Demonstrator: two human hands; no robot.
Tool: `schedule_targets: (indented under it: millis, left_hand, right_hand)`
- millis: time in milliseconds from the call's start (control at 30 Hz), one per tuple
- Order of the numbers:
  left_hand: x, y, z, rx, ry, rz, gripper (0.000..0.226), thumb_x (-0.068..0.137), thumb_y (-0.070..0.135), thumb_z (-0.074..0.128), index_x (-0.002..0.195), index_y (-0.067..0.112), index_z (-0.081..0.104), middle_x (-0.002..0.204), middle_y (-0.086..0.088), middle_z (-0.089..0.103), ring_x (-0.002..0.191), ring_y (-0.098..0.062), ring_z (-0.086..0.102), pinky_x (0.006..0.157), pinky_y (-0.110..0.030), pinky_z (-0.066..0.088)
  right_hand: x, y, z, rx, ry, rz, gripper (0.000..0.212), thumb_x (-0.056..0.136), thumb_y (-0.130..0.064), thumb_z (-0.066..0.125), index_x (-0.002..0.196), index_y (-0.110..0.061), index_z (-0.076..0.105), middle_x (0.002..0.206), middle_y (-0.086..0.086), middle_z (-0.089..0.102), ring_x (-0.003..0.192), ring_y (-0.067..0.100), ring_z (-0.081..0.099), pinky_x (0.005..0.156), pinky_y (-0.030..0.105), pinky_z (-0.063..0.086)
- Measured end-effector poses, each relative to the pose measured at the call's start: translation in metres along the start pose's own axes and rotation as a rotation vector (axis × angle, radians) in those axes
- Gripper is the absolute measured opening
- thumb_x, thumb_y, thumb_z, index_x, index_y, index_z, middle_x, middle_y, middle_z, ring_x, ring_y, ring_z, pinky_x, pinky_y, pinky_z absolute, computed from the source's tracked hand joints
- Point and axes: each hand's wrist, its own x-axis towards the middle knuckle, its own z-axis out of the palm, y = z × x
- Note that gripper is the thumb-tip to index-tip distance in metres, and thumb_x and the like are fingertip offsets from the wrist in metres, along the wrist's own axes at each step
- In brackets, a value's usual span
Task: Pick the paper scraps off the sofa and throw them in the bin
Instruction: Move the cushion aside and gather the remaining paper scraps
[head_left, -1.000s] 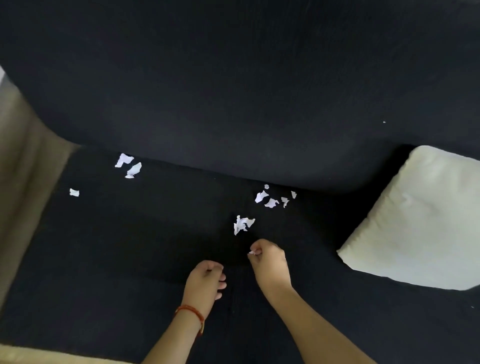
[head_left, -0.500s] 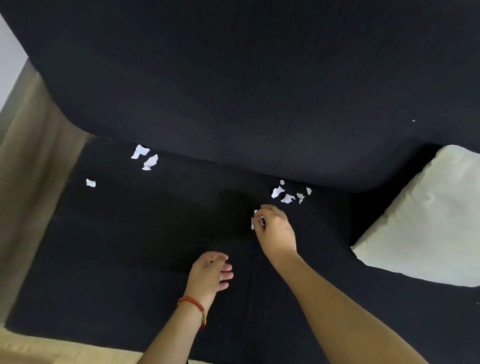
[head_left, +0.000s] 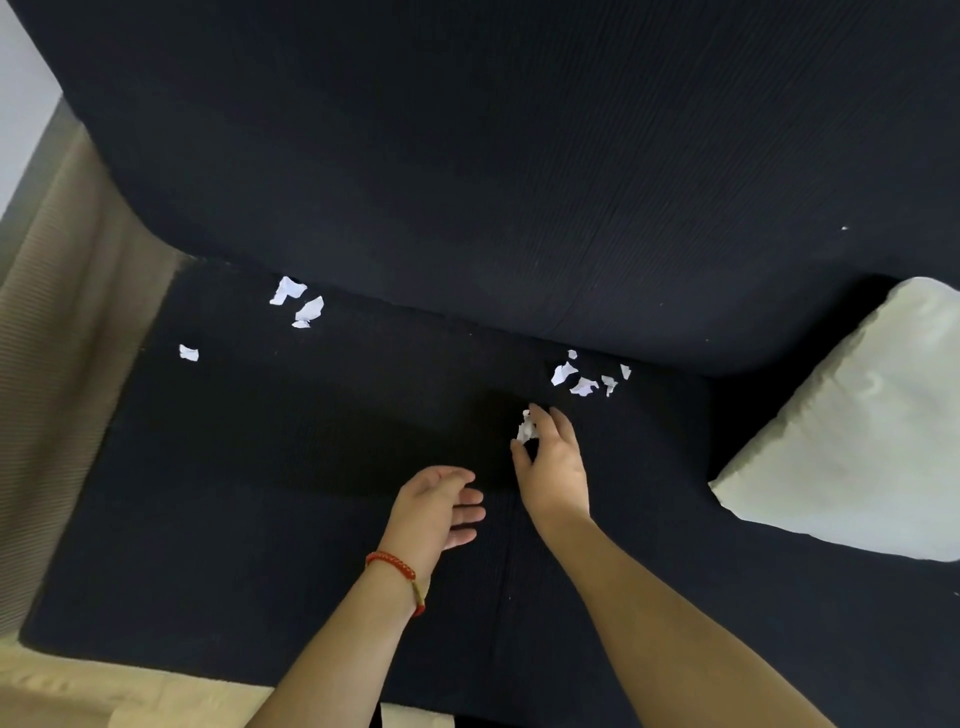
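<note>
White paper scraps lie on the black sofa seat (head_left: 311, 467). My right hand (head_left: 553, 467) pinches a crumpled scrap (head_left: 525, 428) between thumb and fingers, mid-seat. Just beyond it, near the backrest, lies a cluster of several small scraps (head_left: 584, 384). Two larger scraps (head_left: 298, 301) sit at the back left, and a single scrap (head_left: 188, 353) lies further left near the armrest. My left hand (head_left: 436, 506), with a red bracelet on the wrist, hovers palm-open over the seat, holding nothing. No bin is in view.
A pale cushion (head_left: 852, 441) rests on the seat at the right. The beige armrest (head_left: 57, 338) bounds the seat on the left. The black backrest (head_left: 519, 156) rises behind the scraps.
My right hand reached forward and closed on the crumpled scrap that lay in the middle of the seat. My left hand opened its fingers.
</note>
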Motion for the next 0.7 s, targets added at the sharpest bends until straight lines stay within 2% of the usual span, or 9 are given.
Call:
schedule_targets:
  millis: [200, 333, 433, 467, 533, 633, 700]
  left_hand:
    - [0.002, 0.016, -0.001, 0.009, -0.042, 0.042, 0.01, 0.103, 0.019, 0.062, 0.108, 0.017, 0.07, 0.098, -0.009, 0.075, 0.089, -0.024, 0.076, 0.068, -0.034, 0.06]
    - [0.004, 0.021, -0.008, -0.032, -0.049, 0.031, 0.007, 0.101, 0.018, 0.064, 0.105, 0.017, 0.07, 0.091, -0.007, 0.076, 0.084, -0.023, 0.076, 0.065, -0.035, 0.06]
    - [0.002, 0.019, -0.013, -0.109, -0.063, -0.032, 0.01, 0.1, 0.018, 0.065, 0.106, 0.015, 0.072, 0.079, -0.003, 0.08, 0.074, -0.02, 0.079, 0.062, -0.035, 0.063]
    - [0.001, 0.017, -0.014, -0.127, -0.069, -0.044, 0.012, 0.1, 0.019, 0.065, 0.109, 0.015, 0.072, 0.08, -0.003, 0.081, 0.075, -0.02, 0.08, 0.063, -0.036, 0.063]
    - [0.001, 0.009, -0.018, -0.16, -0.071, -0.026, 0.017, 0.1, 0.023, 0.065, 0.115, 0.017, 0.071, 0.098, -0.007, 0.08, 0.09, -0.024, 0.078, 0.071, -0.039, 0.063]
    - [-0.002, -0.004, -0.02, -0.267, -0.081, 0.016, 0.027, 0.101, 0.037, 0.062, 0.123, 0.022, 0.071, 0.12, -0.009, 0.075, 0.112, -0.026, 0.072, 0.089, -0.045, 0.06]
    - [-0.005, -0.01, -0.019, -0.42, -0.138, -0.041, 0.035, 0.101, 0.045, 0.059, 0.12, 0.021, 0.077, 0.123, -0.008, 0.076, 0.114, -0.026, 0.073, 0.088, -0.045, 0.061]
  right_hand:
    - [0.0, -0.004, 0.006, -0.013, 0.03, -0.046, 0.037, 0.108, -0.008, 0.056, 0.145, -0.01, 0.063, 0.162, 0.009, 0.048, 0.154, 0.023, 0.039, 0.123, 0.03, 0.036]
    - [-0.005, -0.006, 0.006, 0.03, 0.077, -0.054, 0.034, 0.106, 0.002, 0.054, 0.135, -0.004, 0.07, 0.154, 0.01, 0.057, 0.144, 0.023, 0.052, 0.119, 0.029, 0.042]
    - [-0.01, -0.007, 0.003, 0.108, 0.131, -0.041, 0.029, 0.103, 0.004, 0.056, 0.124, -0.003, 0.074, 0.137, 0.009, 0.067, 0.128, 0.022, 0.064, 0.109, 0.027, 0.05]
    - [-0.012, -0.01, 0.001, 0.147, 0.15, -0.034, 0.026, 0.102, 0.004, 0.058, 0.12, -0.005, 0.075, 0.13, 0.007, 0.07, 0.12, 0.018, 0.066, 0.105, 0.027, 0.053]
    - [-0.02, -0.019, -0.002, 0.256, 0.162, -0.015, 0.024, 0.101, 0.001, 0.061, 0.115, -0.011, 0.077, 0.12, -0.001, 0.072, 0.11, 0.008, 0.067, 0.099, 0.029, 0.058]
    - [-0.046, -0.043, -0.005, 0.41, 0.13, -0.018, 0.026, 0.098, -0.001, 0.066, 0.104, -0.023, 0.078, 0.115, -0.016, 0.072, 0.108, -0.001, 0.069, 0.094, 0.019, 0.057]
    - [-0.071, -0.063, -0.002, 0.504, 0.071, -0.023, 0.031, 0.096, -0.002, 0.068, 0.098, -0.031, 0.079, 0.114, -0.019, 0.073, 0.109, -0.003, 0.069, 0.092, 0.017, 0.057]
